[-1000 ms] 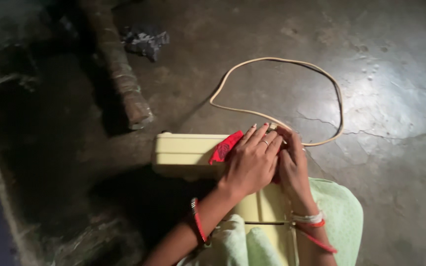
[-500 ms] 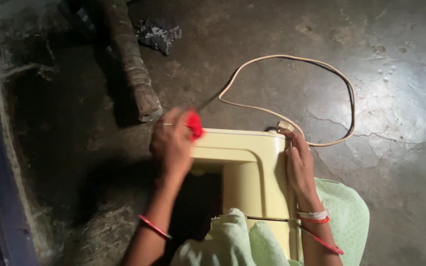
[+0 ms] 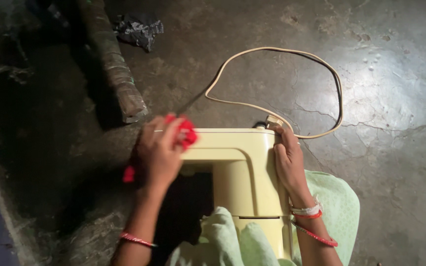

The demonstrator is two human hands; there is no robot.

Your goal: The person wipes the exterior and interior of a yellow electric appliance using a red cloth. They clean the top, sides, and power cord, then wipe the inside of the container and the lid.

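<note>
Cracked concrete floor (image 3: 380,98) lies beneath the cream machine (image 3: 237,162), right hand (image 3: 287,162) gripping its three-o'clock edge, left hand (image 3: 159,152) having swept the pinched red cloth (image 3: 186,133) to nine o'clock.

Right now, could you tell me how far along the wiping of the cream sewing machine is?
Done: I can't tell; no wiped patch shows on the cream sewing machine. In hand: the left hand holds a red cloth at the machine's top left end, while the right hand grips its right edge. Left: the beige cord lies looped on the floor, unhandled.
</note>
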